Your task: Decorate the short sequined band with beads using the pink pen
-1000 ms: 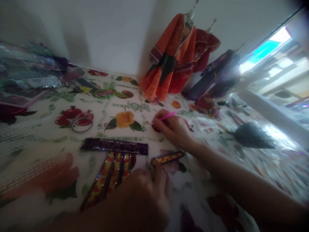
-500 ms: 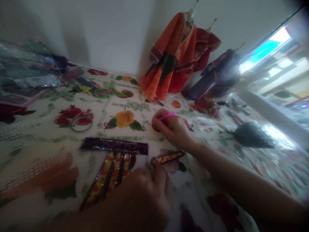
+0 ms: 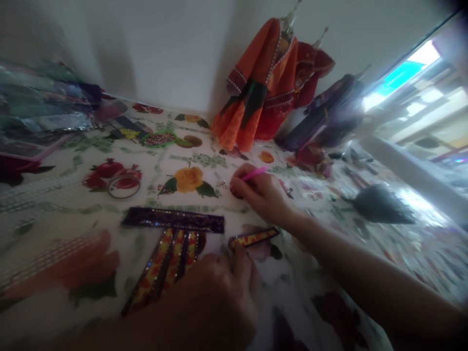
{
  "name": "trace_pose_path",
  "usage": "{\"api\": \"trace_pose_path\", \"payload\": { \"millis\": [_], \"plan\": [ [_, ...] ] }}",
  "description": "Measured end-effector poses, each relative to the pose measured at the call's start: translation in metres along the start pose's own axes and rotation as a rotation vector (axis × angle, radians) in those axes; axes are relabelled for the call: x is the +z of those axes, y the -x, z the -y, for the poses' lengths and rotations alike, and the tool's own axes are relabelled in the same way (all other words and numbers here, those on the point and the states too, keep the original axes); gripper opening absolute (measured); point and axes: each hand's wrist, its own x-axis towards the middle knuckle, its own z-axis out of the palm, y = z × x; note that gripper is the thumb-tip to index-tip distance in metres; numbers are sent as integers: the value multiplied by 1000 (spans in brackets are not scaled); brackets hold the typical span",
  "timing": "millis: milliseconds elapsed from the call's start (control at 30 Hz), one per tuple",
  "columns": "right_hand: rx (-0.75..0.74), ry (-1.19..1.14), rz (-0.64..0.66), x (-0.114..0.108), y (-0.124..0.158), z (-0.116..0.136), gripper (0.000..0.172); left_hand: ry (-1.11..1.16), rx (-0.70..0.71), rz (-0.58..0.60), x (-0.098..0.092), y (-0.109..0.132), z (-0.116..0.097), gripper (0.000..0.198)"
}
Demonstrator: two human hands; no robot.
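My right hand (image 3: 258,192) is closed around a thin pink stick (image 3: 255,173), its fingertips low over the flowered cloth beside a few small shiny beads (image 3: 222,184). Near the front, my left hand (image 3: 228,287) presses a fingertip on the left end of a short yellow and red strip (image 3: 256,237) with dark edges; its other fingers are curled and partly hidden. Left of that strip lies a dark purple band (image 3: 175,220) with sparkling trim. Several yellow patterned strips (image 3: 155,263) run down from the band, partly covered by my left hand and arm.
A tape roll (image 3: 123,186) and a green dish of beads (image 3: 159,139) lie on the flowered cloth (image 3: 146,161). Dressed figures in orange (image 3: 252,92), red and purple lean by the wall. Plastic packages (image 3: 44,107) are at left, a dark bag (image 3: 382,204) at right.
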Motion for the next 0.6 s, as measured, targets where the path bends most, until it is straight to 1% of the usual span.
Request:
{"api": "trace_pose_path", "payload": {
  "millis": [133, 267, 333, 467, 600],
  "plan": [
    [0, -101, -5, 0, 0, -4, 21, 4, 7, 0, 1, 0, 1, 31],
    [3, -114, 1, -1, 0, -3, 21, 25, 19, 39, -1, 1, 0, 31],
    [10, -121, 5, -2, 0, -2, 20, 31, 3, 49, -1, 2, -1, 32],
    [23, -128, 16, -3, 0, -4, 19, 12, -14, 21, 0, 2, -3, 32],
    [22, -106, 14, -2, -1, -6, 20, 10, 16, 18, 0, 2, 0, 31]
  ]
}}
